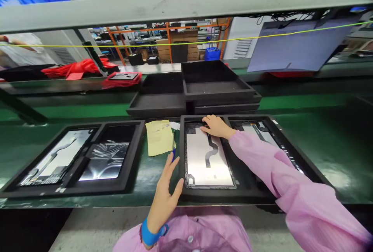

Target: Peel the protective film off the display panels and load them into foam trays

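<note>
Right hand (217, 126), nearer, at far end of silver panel (198, 158), grip unclear; panel's long axis runs near-to-far; left hand (165, 191) unclenched, empty, left of panel.

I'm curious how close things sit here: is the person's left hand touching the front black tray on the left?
Apart: the head view shows a strip of green tabletop between the left hand and the black tray.
</note>
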Motion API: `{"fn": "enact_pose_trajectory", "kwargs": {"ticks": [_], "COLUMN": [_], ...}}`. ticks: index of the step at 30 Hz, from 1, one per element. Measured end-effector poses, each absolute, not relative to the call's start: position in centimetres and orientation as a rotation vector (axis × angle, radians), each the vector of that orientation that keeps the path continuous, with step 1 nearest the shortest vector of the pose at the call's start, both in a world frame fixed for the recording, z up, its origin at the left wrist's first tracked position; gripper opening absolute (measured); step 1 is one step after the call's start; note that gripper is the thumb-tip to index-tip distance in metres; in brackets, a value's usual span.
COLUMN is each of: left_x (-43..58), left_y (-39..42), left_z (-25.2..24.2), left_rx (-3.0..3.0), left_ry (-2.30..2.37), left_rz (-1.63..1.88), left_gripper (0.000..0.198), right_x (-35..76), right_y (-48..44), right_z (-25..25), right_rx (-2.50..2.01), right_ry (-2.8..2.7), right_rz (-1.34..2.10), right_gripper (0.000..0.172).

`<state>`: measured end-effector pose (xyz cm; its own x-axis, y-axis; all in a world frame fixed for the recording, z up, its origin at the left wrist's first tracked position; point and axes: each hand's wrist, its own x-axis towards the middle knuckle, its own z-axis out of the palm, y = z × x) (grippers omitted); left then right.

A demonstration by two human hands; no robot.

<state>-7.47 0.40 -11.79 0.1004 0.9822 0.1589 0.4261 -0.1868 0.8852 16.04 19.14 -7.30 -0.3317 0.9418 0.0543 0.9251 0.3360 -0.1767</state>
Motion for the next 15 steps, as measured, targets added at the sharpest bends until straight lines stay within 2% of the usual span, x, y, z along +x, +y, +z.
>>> {"fn": "enact_pose_trajectory", "kwargs": {"ticks": [3,6,10,11,13,15], "left_x": [-7.5,-6.5,-4.6,-4.1,-3.4,-2.9], "left_y": [-0.1,-0.3,0.1,0.4,1.0,1.6], "left_z": [-10.3,-8.8,-5.6,-4.7,-3.0,-2.1], "left_rx": [1.555,1.281,0.822,0.707,0.536,0.467], "left_ry": [1.276,1.004,0.518,0.436,0.400,0.530], "left_rz": [1.119,0.981,0.774,0.798,0.929,1.063], "left_gripper": [0.036,0.034,0.059,0.067,0.074,0.060], "right_x": [16.6,18.1,20.0,20.2,20.0,19.6], "right_y": [20.7,20.0,14.2,12.0,7.3,3.4], "right_z": [-6.7,-2.2,6.1,7.4,8.4,7.2], "right_rx": [-1.734,-1.632,-1.329,-1.190,-0.697,-0.408], "right_ry": [-2.455,-2.425,-2.185,-2.096,-2.135,-2.300], "right_rz": [0.231,0.251,-0.024,-0.155,-0.501,-0.641], "right_gripper": [0.031,0.038,0.050,0.048,0.031,0.023]}}
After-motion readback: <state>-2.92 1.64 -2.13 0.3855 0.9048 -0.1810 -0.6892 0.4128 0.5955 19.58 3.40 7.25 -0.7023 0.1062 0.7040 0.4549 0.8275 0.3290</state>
